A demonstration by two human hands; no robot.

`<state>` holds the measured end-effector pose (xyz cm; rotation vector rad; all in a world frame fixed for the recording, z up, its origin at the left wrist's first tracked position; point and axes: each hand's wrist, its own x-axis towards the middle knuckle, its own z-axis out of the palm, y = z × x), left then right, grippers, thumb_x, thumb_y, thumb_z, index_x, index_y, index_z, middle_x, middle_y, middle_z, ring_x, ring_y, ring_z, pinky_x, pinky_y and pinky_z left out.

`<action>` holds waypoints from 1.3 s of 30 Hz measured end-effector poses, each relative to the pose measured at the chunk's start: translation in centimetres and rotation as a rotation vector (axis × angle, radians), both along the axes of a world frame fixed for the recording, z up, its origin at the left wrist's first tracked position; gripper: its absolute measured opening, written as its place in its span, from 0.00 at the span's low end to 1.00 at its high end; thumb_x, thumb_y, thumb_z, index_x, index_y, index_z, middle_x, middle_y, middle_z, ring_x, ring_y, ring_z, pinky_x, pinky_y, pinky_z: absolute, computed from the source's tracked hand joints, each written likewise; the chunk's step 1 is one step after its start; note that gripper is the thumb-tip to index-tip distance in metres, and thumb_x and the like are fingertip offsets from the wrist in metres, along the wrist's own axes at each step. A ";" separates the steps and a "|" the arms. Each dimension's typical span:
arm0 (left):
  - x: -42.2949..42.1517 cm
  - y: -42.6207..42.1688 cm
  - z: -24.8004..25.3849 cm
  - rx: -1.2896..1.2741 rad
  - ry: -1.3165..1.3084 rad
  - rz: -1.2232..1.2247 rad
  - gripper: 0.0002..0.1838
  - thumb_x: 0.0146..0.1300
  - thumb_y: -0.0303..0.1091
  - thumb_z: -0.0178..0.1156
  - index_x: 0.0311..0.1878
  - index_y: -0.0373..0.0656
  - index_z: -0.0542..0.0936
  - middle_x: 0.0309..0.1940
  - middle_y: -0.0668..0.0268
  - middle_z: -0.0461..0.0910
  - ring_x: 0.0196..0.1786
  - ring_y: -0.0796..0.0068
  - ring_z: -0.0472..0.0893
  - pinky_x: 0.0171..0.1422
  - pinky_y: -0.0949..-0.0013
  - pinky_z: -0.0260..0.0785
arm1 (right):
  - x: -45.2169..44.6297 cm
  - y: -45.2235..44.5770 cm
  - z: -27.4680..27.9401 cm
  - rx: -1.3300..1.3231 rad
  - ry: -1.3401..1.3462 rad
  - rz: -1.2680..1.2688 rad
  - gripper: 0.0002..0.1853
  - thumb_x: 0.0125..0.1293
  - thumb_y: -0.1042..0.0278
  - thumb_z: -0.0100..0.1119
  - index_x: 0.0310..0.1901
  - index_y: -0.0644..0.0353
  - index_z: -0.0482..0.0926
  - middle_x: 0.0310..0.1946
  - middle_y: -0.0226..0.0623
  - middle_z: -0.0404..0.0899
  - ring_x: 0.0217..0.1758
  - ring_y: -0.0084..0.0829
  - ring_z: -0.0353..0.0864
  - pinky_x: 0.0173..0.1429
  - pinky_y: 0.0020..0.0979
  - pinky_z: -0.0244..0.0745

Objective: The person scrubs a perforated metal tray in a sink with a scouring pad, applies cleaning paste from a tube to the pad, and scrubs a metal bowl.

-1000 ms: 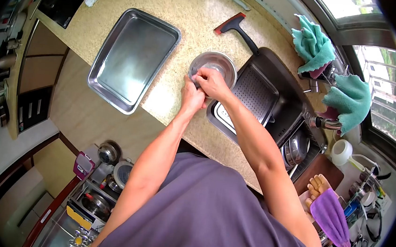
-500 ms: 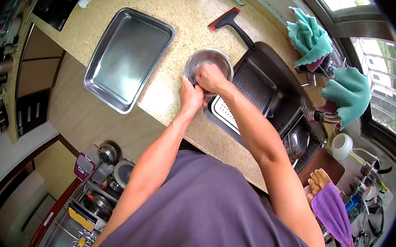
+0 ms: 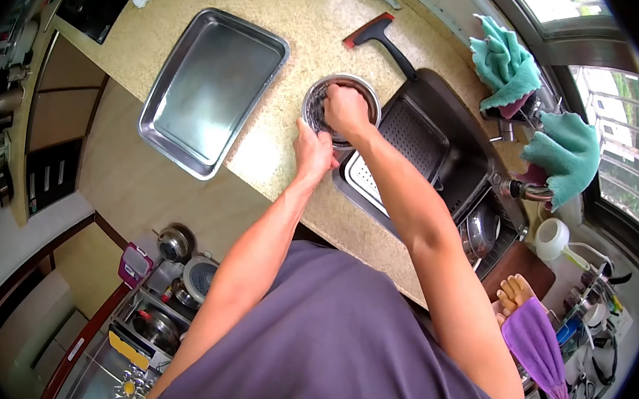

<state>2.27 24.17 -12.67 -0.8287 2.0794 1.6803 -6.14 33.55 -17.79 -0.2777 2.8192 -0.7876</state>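
A round metal bowl (image 3: pixel 314 109) stands on the counter at the left edge of the sink. My left hand (image 3: pixel 314 152) grips its near rim, thumb over the edge. Inside the bowl, my right hand (image 3: pixel 348 112) is closed with its knuckles up; whatever its fingers hold is hidden beneath it. The bowl's inner wall looks streaked, and its bottom is mostly covered by my hand. To the left lies a rectangular metal baking pan (image 3: pixel 211 91), with nothing in it.
A dark sink (image 3: pixel 464 148) with a perforated tray (image 3: pixel 415 136) is at right. Beyond the bowl lies a squeegee (image 3: pixel 383 38). Teal cloths (image 3: pixel 563 156) hang by the window. A purple cloth (image 3: pixel 539 340) hangs lower right. The speckled counter (image 3: pixel 305 16) runs behind.
My right hand has shifted slightly inside the bowl, uncovering more of its left inner wall. My left hand keeps its grip on the rim. The whole view has moved a little.
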 end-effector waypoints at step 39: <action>0.4 -1.6 -3.8 -0.585 0.227 -0.130 0.13 0.72 0.38 0.47 0.45 0.35 0.70 0.29 0.38 0.81 0.36 0.32 0.81 0.43 0.36 0.69 | 3.0 -0.7 -1.2 -0.157 0.011 0.163 0.08 0.55 0.72 0.57 0.31 0.59 0.87 0.31 0.50 0.85 0.41 0.52 0.86 0.47 0.47 0.81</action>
